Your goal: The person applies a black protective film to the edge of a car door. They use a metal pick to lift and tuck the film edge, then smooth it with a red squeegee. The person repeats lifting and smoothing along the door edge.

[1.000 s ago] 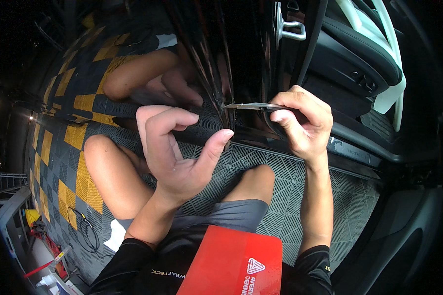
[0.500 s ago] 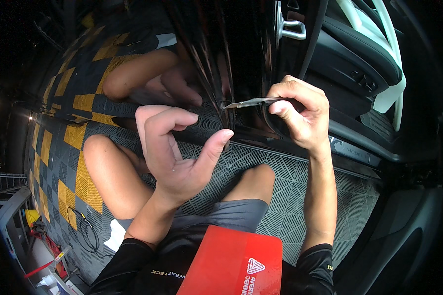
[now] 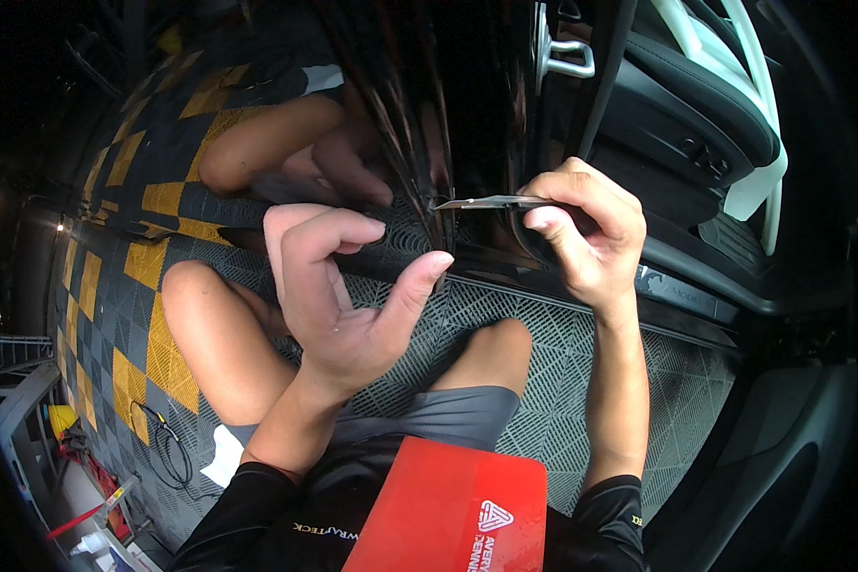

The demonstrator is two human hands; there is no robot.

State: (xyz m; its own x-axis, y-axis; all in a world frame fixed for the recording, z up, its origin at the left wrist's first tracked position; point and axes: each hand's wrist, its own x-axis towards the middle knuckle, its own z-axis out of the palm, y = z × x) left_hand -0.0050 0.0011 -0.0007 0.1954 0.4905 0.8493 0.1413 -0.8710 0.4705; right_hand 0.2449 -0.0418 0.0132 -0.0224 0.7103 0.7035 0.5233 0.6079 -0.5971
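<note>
My left hand [image 3: 338,300] is open beside the glossy black car panel [image 3: 481,114], thumb apart from curled fingers, holding nothing visible; whether it touches the panel I cannot tell. My right hand [image 3: 591,238] grips a thin, flat metal blade tool [image 3: 491,202] held almost horizontal, its tip at a narrow seam in the panel, slightly above my left thumb. The panel reflects my hand, leg and the checkered floor. A red rectangular card or pad [image 3: 429,505] lies against my black shirt at the bottom.
The open doorway shows a silver latch striker [image 3: 567,57], a black seat [image 3: 686,114] and a sill [image 3: 686,296]. A dark door trim [image 3: 772,467] is at lower right. The tiled floor [image 3: 105,315] holds a black cable [image 3: 172,448], white paper [image 3: 224,453] and clutter at far left.
My right hand with the blade rose slightly at half a second ago, then moved a little right and down. My left hand has stayed nearly still.
</note>
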